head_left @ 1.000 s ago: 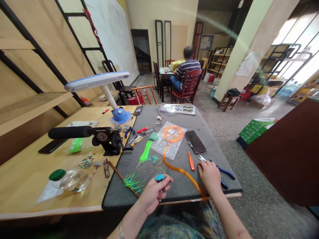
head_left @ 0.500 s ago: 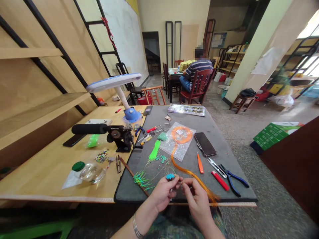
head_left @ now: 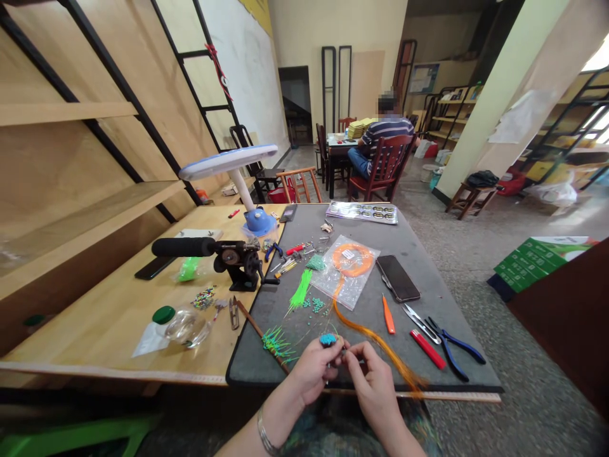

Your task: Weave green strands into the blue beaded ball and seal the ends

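Bare grey mat (head_left: pixel 272 304) opens left of the green strands (head_left: pixel 301 291). Near its front edge, the left hand (head_left: pixel 309 371) grips a blue beaded piece (head_left: pixel 328 340); the right hand (head_left: pixel 373 376) pinches beside it, hold unclear, orange strands (head_left: pixel 397 362) and pliers (head_left: pixel 444 333) rightward.

From where I stand: cream far wall (head_left: pixel 328 25), dark doorway (head_left: pixel 295 101) at its left. White side wall (head_left: pixel 257 76), smudged. Pale green pillar (head_left: pixel 485 95) right, whitish sheet (head_left: pixel 511 124) on it. Floor (head_left: pixel 533 330) grey, speckled. Red-brown chair (head_left: pixel 392 152) at far table (head_left: pixel 343 150); black chair (head_left: pixel 272 172) by side wall; wooden stool (head_left: pixel 476 195) near pillar foot. Plywood shelving (head_left: pixel 61 114) left, black metal bars (head_left: pixel 99 56). Window (head_left: pixel 597 60) far right edge, bright light coming through.
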A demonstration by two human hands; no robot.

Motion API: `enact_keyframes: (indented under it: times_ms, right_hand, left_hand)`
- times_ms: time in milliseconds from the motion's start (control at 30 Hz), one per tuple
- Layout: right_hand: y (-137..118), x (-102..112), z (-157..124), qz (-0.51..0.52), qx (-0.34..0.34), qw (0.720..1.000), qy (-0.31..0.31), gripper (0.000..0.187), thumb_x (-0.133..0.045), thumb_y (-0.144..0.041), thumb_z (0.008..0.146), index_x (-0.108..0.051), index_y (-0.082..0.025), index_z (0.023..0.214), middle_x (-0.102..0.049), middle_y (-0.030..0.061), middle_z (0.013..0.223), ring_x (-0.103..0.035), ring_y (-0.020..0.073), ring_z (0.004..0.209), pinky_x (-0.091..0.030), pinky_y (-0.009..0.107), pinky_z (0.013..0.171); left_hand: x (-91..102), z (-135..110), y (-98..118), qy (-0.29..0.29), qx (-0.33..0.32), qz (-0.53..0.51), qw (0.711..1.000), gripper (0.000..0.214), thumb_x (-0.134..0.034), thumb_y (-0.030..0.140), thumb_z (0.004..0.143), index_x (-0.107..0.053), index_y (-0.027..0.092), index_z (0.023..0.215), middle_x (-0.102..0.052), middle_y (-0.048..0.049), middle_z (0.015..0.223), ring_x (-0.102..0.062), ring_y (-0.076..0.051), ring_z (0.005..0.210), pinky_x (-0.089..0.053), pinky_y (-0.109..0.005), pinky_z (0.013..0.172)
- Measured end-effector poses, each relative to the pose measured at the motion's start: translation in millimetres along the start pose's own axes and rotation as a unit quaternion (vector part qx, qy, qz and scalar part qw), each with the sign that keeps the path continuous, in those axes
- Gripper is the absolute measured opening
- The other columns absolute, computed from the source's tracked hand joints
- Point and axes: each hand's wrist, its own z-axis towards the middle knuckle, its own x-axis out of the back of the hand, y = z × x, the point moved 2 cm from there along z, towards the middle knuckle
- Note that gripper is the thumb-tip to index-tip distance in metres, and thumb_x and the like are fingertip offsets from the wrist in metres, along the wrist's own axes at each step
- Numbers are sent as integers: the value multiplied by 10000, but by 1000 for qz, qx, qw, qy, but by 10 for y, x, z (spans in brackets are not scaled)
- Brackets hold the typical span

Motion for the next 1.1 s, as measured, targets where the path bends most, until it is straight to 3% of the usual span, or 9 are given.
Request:
enact_keyframes:
  times_ms: [1100]
  right_hand:
    - [-6, -17, 41, -31, -2, 999, 10, 282, -499, -409, 874, -552, -194, 701, -622, 15, 632, -562, 148, 560, -437, 216, 536]
  left_hand:
    - [-70, -82, 128, 9, -40, 70, 997, 413, -783, 469, 600, -618, 127, 763, -430, 45, 588, -311, -55, 508, -119, -194, 434]
